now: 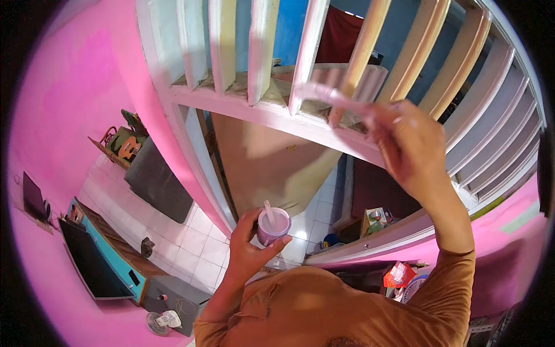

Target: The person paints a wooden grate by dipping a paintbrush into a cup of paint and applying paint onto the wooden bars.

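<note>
My left hand (248, 243) is wrapped round a small paint can (274, 236) with pale paint inside, held low in front of my chest. A stick (269, 213) stands leaning in the can. Up at the right, my right hand (413, 147) is closed round a paintbrush (335, 99), whose outline is smeared by motion. The brush tip lies in front of a white upright slat (306, 58), near its lower end; whether it touches cannot be made out. The slats rise from a pale pink ledge (243, 103) above a doorway.
A brown door (272, 156) stands beneath the ledge. Pink wall (75, 87) borders the left. Below are a dark grey sofa (159, 179), a television (95, 260) by a blue-and-wood cabinet, and a small fan (158, 324). Beige slats (419, 52) continue rightward.
</note>
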Available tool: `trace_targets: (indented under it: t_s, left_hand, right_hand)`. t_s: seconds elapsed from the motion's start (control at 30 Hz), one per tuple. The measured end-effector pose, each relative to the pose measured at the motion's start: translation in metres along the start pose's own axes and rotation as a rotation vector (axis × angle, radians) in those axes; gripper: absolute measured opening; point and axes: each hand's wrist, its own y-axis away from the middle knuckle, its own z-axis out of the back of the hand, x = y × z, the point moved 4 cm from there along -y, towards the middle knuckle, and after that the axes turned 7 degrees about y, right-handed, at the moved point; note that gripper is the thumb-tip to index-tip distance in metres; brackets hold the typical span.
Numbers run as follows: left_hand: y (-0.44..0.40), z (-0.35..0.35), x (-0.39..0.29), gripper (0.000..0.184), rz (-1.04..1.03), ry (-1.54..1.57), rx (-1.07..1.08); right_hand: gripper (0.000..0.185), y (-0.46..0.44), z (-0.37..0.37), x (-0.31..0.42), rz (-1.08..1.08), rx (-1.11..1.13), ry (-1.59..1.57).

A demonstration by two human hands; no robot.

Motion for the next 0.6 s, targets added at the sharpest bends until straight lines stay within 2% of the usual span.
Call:
trace_targets:
  t_s: [0.07, 0.13, 0.2, 0.27, 0.33, 0.4, 0.53, 0.6]
  left_hand:
    - [0.000, 0.000, 0.001, 0.065, 0.008, 0.009, 0.005]
    - [0.001, -0.001, 0.003, 0.065, 0.017, 0.021, 0.004]
    - [0.002, 0.000, 0.003, 0.064, 0.018, 0.021, -0.005]
    - [0.002, 0.000, 0.003, 0.064, 0.027, 0.017, -0.005]
    - [0.002, 0.001, 0.004, 0.064, 0.036, 0.013, -0.001]
    - [0.001, 0.000, 0.005, 0.064, 0.046, 0.026, 0.013]
    - [-0.001, -0.003, 0.004, 0.064, 0.059, 0.026, 0.022]
    - [0.000, -0.003, 0.005, 0.065, 0.061, 0.018, 0.018]
  right_hand:
    - [0.024, -0.003, 0.009, 0.008, -0.077, -0.026, -0.007]
    - [0.015, 0.005, 0.015, 0.008, -0.378, -0.057, -0.132]
    - [0.013, 0.013, 0.012, 0.016, -0.414, -0.030, -0.156]
    - [0.019, 0.024, 0.002, 0.019, -0.390, -0.118, -0.170]
    - [0.020, 0.024, -0.002, 0.023, -0.421, -0.112, -0.189]
    - [0.022, 0.026, -0.009, 0.024, -0.600, -0.159, -0.290]
    - [0.018, 0.028, -0.019, 0.041, -0.513, -0.095, -0.229]
    - [0.017, 0.032, -0.021, 0.044, -0.476, -0.161, -0.253]
